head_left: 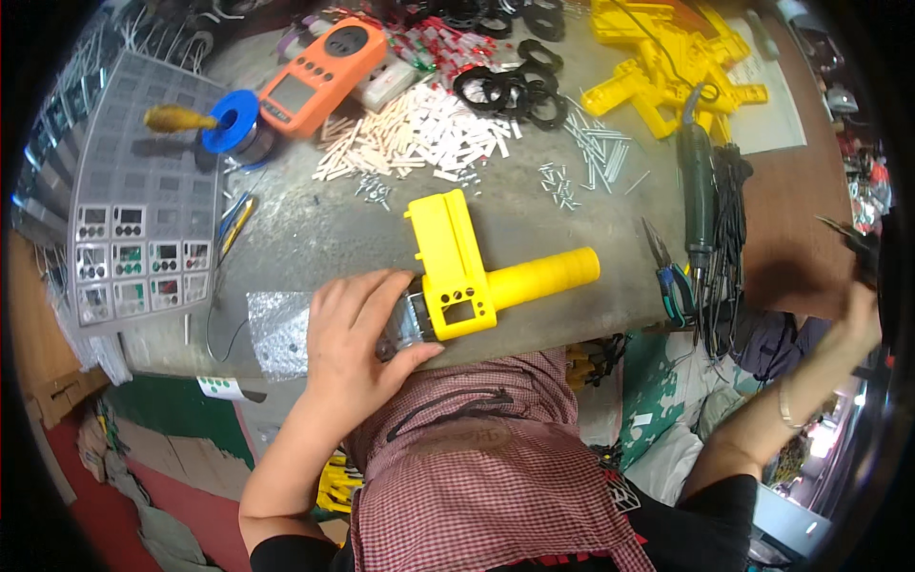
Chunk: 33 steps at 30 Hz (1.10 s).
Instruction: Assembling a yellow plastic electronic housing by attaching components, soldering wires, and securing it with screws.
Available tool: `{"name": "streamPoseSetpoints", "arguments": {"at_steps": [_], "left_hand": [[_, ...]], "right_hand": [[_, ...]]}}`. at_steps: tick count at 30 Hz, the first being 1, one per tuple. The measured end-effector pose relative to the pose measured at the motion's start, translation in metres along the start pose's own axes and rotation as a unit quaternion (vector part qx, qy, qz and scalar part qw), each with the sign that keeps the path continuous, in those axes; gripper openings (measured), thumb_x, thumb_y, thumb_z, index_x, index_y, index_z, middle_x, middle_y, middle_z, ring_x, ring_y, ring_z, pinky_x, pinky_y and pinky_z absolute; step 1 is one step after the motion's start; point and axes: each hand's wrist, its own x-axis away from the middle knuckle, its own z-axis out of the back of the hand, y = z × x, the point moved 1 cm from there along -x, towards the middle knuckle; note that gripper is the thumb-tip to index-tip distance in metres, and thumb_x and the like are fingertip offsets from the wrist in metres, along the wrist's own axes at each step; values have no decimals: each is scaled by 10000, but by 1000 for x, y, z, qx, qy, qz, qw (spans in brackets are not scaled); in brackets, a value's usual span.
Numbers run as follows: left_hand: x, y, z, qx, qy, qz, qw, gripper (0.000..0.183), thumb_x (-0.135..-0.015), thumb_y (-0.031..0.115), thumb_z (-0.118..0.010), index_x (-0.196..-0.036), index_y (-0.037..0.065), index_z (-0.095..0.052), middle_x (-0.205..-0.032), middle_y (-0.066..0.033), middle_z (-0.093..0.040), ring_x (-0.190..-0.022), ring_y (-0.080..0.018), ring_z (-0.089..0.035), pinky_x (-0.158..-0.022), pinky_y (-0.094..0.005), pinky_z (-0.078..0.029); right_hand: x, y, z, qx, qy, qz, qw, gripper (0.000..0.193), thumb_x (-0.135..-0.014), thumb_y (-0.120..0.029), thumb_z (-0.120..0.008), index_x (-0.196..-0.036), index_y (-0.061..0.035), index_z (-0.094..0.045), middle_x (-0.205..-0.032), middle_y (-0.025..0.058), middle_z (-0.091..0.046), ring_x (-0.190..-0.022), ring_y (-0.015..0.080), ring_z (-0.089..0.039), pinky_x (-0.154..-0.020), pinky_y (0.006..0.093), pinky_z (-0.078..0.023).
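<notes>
A yellow gun-shaped plastic housing (452,262) with a ribbed round handle lies near the front edge of the grey bench. My left hand (357,329) is closed around its dark and clear end piece (412,319), thumb on the near side and fingers on the far side. Far out at the right rim is my right hand (860,319), raised beside a dark tool-like thing (863,250) with a pointed tip. Its fingers are lost in the dark edge, so its grip is unclear. A sheet of bubble wrap (278,329) lies left of my left hand.
At left stand a compartment tray (143,191) with small display boards and a solder spool (233,129). Behind lie an orange meter (324,76), white strips (457,124), black rings (519,91), screws (600,148) and yellow housings (667,67). Pliers (672,281) and a soldering iron (699,181) lie right.
</notes>
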Motion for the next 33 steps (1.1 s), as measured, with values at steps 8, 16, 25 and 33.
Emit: {"name": "streamPoseSetpoints", "arguments": {"at_steps": [8,16,25,33], "left_hand": [[5,-24,-6,4,-25,2,1000,717,-647,402,-831,-1193,-4,-604,-1138,-167,-622,-1016,-363,-577,-908,-433,-432],[2,-19,-9,14,-35,10,999,715,-702,472,-802,-1194,-3,-595,-1137,-178,-617,-994,-358,-571,-888,-465,-424],[6,-23,-10,5,-46,3,999,739,-733,498,-784,-1217,-22,-580,-1134,-187,-606,-995,-361,-571,-884,-470,-423],[8,-23,-9,0,-50,11,999,738,-740,483,-786,-1235,-22,-575,-1131,-186,-597,-1008,-360,-561,-883,-466,-426]], "right_hand": [[123,147,-159,-286,32,-256,923,330,-926,-268,-619,-1110,-4,-543,-1028,140,-613,-945,269,-608,-978,495,-476],[154,182,-195,-336,99,-293,889,339,-894,-367,-605,-1018,-55,-555,-982,112,-612,-933,278,-632,-937,462,-495],[161,185,-208,-337,99,-340,872,373,-871,-369,-653,-1063,-71,-537,-1014,116,-628,-947,272,-629,-914,415,-506],[163,186,-206,-325,96,-338,878,416,-889,-415,-638,-1104,-78,-524,-1052,110,-620,-976,257,-628,-875,393,-503]]}}
